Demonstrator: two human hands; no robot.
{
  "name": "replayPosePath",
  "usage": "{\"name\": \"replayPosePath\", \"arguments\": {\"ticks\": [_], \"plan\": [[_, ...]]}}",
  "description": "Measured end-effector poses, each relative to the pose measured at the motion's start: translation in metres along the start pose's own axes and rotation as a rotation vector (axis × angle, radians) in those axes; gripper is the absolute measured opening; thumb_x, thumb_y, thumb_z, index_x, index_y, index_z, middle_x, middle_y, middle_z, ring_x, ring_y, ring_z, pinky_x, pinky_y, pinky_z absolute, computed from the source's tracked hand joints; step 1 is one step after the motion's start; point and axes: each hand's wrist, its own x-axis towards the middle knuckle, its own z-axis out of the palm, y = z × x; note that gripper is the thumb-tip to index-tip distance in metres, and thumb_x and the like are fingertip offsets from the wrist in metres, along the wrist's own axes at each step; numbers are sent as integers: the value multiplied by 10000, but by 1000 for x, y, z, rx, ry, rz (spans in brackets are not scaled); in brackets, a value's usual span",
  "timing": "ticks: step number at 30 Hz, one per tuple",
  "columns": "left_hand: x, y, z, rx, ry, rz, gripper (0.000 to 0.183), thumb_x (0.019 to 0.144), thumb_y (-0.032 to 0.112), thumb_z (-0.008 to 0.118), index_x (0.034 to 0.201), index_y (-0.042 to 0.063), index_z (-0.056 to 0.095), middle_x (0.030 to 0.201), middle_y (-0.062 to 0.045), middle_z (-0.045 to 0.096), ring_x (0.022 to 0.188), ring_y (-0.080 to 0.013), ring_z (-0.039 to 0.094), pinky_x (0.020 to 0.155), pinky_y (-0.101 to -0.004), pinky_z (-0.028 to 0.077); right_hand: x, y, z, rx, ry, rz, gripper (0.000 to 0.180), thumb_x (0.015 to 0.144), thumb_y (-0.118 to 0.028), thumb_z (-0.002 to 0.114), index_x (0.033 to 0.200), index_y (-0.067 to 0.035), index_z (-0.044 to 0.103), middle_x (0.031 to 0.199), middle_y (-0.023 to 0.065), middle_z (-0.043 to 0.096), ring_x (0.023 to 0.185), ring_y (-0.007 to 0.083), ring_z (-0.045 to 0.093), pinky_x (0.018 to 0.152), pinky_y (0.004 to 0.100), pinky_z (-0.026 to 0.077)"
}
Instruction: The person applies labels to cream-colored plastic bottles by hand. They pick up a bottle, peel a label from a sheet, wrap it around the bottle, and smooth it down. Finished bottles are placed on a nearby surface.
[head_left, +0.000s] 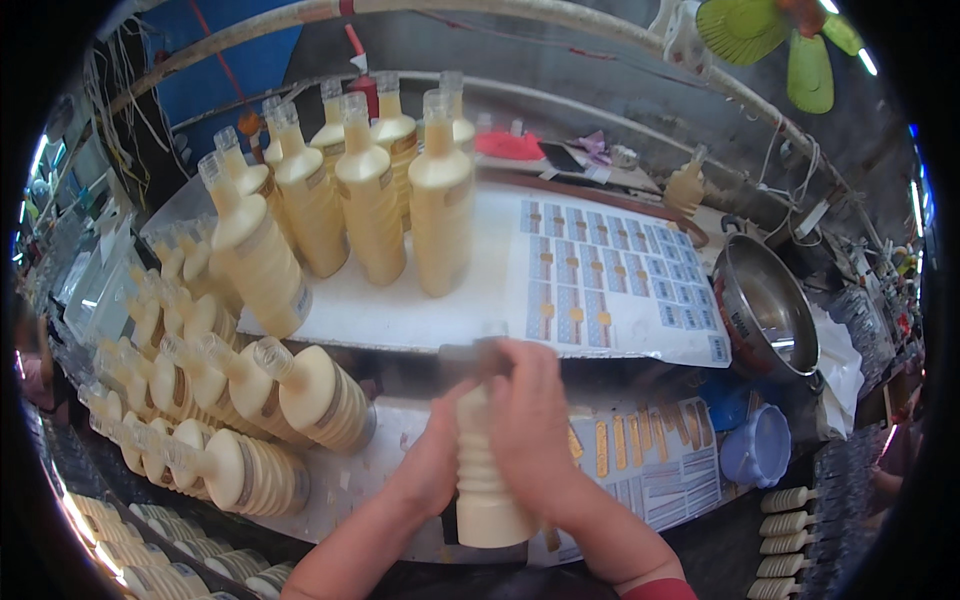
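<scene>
A cream-coloured bottle (491, 517) with a ribbed body is held between both hands in front of me, its base towards me and its neck pointing away. My left hand (435, 442) lies along its left side. My right hand (529, 420) wraps its right side and upper part, with motion blur around the fingers. What the fingertips touch near the neck is too blurred to tell. Beyond the hands, a sheet of blue and gold labels (596, 262) lies on the white upper board (375, 322). Gold label strips (619, 442) lie on a lower sheet at the right.
Several cream bottles (442, 217) stand on the upper board at the left, and more (330, 397) crowd the lower left. At the right are a metal pan (772, 300) and a lilac bucket (757, 446). A green-bladed fan (810, 71) hangs at the upper right.
</scene>
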Motion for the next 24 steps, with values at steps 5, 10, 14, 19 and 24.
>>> {"name": "replayPosePath", "arguments": {"ticks": [5,10,14,19,24], "plan": [[4,-9,-7,-132,45,-8,743,1062,638,190,1571,111,315,1555,-76,447,1409,-236,444,1189,-426,328,7,-25,26,-204,-151,-55,322,871,-84,576,1186,-19,571,1057,190,593,1044,396,566,921,503,453],[15,-23,-21,-95,-4,109,545,1115,456,312,1506,83,384,1430,-86,535,1287,-206,531,1097,-378,428,-4,6,6,-101,-11,-36,314,953,-88,497,1249,5,548,1193,219,564,1156,405,520,1007,457,436],[22,-32,-30,120,60,196,418,1105,287,408,1457,64,437,1332,-119,574,1192,-185,556,1050,-351,454,-19,44,-7,101,114,122,402,950,-23,551,1339,40,472,1296,245,517,1225,391,514,1076,447,400],[26,-35,-37,185,113,241,431,1103,296,387,1420,18,479,1304,-124,602,1176,-197,585,1037,-346,468,-24,75,-23,266,198,201,393,949,-35,579,1335,18,528,1277,186,588,1188,314,572,1041,399,442],[23,-33,-30,172,122,260,441,1119,304,337,1415,12,485,1313,-131,612,1181,-212,613,1039,-359,484,1,113,-87,234,208,330,253,925,-28,606,1164,-9,687,1097,76,691,990,156,644,899,295,504]]}}
